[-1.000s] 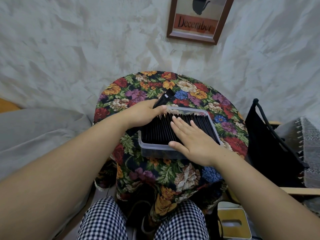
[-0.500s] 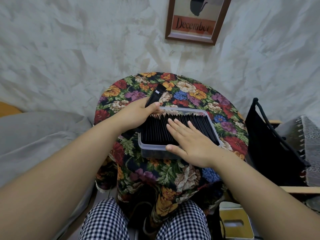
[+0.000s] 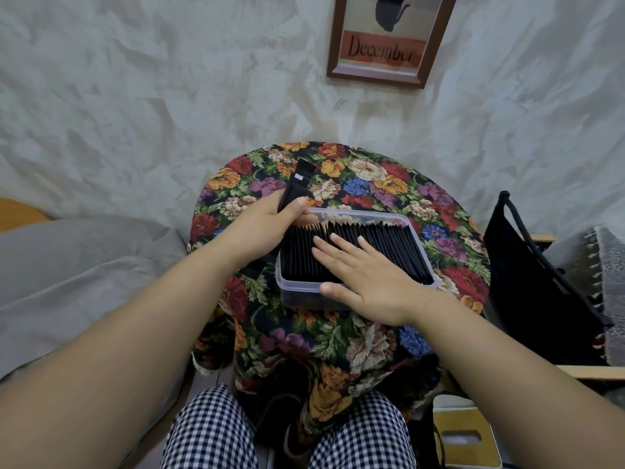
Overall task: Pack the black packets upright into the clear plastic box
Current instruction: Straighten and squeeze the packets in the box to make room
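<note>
Now left hand [image 3: 267, 228] pinching black packet [image 3: 297, 184], right hand [image 3: 365, 275] spread on box [image 3: 294, 292].

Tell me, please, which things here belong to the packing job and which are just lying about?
Job in hand:
clear plastic box
upright black packets inside it, under the flat right hand
one black packet, gripped by the left hand

Lying about:
floral tablecloth
framed December picture
black fabric bag
grey cloth
</note>
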